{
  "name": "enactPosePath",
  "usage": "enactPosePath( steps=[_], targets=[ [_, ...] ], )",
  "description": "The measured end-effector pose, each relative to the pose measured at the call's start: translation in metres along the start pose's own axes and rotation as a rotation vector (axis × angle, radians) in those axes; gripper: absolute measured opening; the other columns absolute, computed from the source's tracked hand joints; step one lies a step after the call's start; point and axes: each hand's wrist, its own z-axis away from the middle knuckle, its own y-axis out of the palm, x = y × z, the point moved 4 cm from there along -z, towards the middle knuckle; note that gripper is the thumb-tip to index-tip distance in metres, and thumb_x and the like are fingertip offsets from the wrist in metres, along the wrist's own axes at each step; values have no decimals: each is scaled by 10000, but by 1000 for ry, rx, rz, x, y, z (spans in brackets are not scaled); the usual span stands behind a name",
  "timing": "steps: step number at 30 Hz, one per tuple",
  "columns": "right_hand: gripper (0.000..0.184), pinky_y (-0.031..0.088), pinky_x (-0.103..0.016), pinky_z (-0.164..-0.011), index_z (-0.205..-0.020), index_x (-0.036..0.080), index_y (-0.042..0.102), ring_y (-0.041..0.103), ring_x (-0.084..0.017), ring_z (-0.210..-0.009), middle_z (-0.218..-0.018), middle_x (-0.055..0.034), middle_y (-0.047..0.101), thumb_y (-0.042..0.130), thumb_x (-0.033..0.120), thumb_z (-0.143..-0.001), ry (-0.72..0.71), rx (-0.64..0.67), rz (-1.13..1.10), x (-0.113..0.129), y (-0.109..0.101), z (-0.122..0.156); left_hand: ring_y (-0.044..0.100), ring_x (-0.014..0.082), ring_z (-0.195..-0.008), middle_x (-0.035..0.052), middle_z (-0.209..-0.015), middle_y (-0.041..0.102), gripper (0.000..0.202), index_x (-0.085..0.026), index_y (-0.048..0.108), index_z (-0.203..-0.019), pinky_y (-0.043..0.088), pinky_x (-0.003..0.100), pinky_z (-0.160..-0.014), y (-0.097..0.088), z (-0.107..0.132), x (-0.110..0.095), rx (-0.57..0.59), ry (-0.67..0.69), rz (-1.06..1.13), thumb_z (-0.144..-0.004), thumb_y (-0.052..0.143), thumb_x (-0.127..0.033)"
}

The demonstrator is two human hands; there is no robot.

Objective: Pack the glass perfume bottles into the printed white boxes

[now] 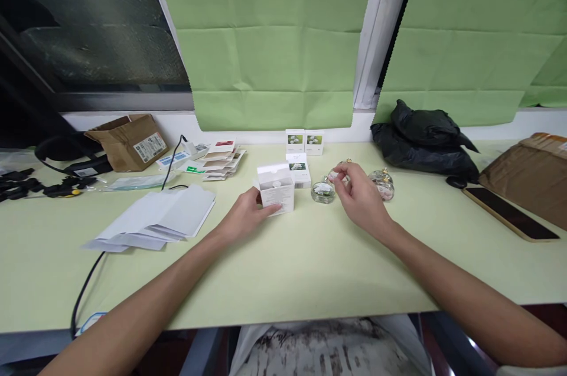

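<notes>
**White box (278, 198) at nine o'clock, glass jar (322, 193) at three, narrow gap between**

Held from its near left side by the left grip (243, 213), thumb across the printed front: upright, mouth up, flap raised at the back. At two o'clock from that grip, with no marked long axis. Apparent key relation: box to jar, straight across toward three o'clock, just apart. For the jar, nearer to the right grip (361, 196), and at eight o'clock from its fingertips. Drawn together at those tips, close to the jar's top; hard to tell whether pinching anything.

Tightest toward one to two o'clock from the held box, with a flower-printed box (298, 170) right behind. At three o'clock from the right fingertips, a gold-knobbed jar (383, 186) just past the knuckles. Farther off at two, a black bag (423, 143); well off between eight and nine, white papers (162, 216). Most open toward six o'clock, across the counter (287, 270) to its near edge.
</notes>
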Motion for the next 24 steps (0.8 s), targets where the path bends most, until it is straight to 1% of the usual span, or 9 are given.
enactPosePath(
  steps=[3, 5, 8, 11, 15, 19, 24],
  targets=[
    [251, 471, -378, -815, -1247, 209, 570, 666, -269, -988, -1298, -131, 644, 483, 376, -1081, 9, 128, 146, -8, 14, -2, 733, 345, -1162, 127, -1287, 774, 519, -194, 710, -1245, 601, 478, -969, -17, -6, 8, -76, -7, -51, -855, 796, -527],
    [284, 470, -387, -843, -1281, 192, 566, 657, -309, -1104, -1348, -157, 629, 468, 385, -1096, 33, 208, 230, -11, 25, -3, 729, 349, -1168, 132, -1294, 772, 535, -191, 704, -1257, 588, 485, -982, -26, -11, 14, -100, -18, -74, -855, 793, -532],
    [352, 470, -391, -864, -1354, 161, 533, 657, -338, -1148, -1372, -198, 626, 438, 400, -1115, 83, 293, 301, -14, 35, -4, 735, 345, -1151, 136, -1286, 773, 548, -182, 693, -1258, 573, 492, -1005, -34, -19, 23, -126, -18, -85, -844, 797, -526],
    [355, 476, -388, -858, -1355, 151, 527, 672, -348, -1130, -1347, -214, 642, 444, 398, -1113, 109, 357, 321, -16, 39, -5, 736, 342, -1155, 129, -1292, 769, 555, -188, 676, -1259, 569, 490, -1019, -37, -23, 29, -133, -21, -68, -833, 806, -519],
    [331, 481, -381, -838, -1334, 160, 520, 689, -350, -1096, -1322, -212, 658, 465, 394, -1105, 122, 362, 305, -17, 41, -5, 727, 343, -1180, 120, -1325, 752, 587, -209, 625, -1295, 577, 485, -1012, -37, -23, 30, -157, -14, -38, -821, 820, -495],
    [337, 478, -370, -830, -1369, 154, 491, 693, -343, -1100, -1307, -222, 673, 467, 362, -1104, 126, 361, 295, -16, 44, -6, 720, 343, -1207, 119, -1348, 740, 595, -218, 604, -1296, 590, 479, -1006, -36, -22, 28, -161, -6, -10, -812, 834, -476],
    [457, 482, -370, -849, -1474, 118, 420, 701, -311, -1040, -1303, -217, 670, 519, 326, -1078, 137, 349, 231, -13, 43, -6, 713, 346, -1225, 120, -1372, 727, 565, -219, 587, -1318, 601, 475, -996, -34, -20, 23, -150, 4, -19, -849, 803, -450]
  ],
)
